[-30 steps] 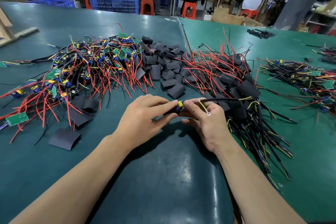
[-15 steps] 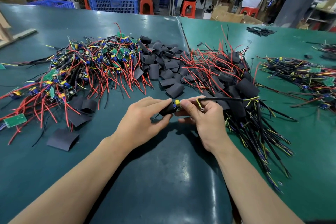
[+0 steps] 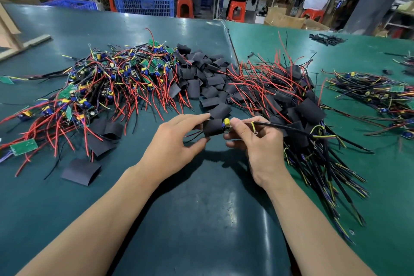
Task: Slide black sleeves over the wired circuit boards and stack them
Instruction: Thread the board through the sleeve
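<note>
Sleeve now covers more of board, held mid-surface: left hand pinches sleeve, right hand grips board + cable. Risk: components snag sleeve edge, bunching it.

Black sleeve now covers more of the board

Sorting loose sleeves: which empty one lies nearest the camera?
The flat sleeve alone on the mat, left of the left forearm, below the other loose ones.
</note>
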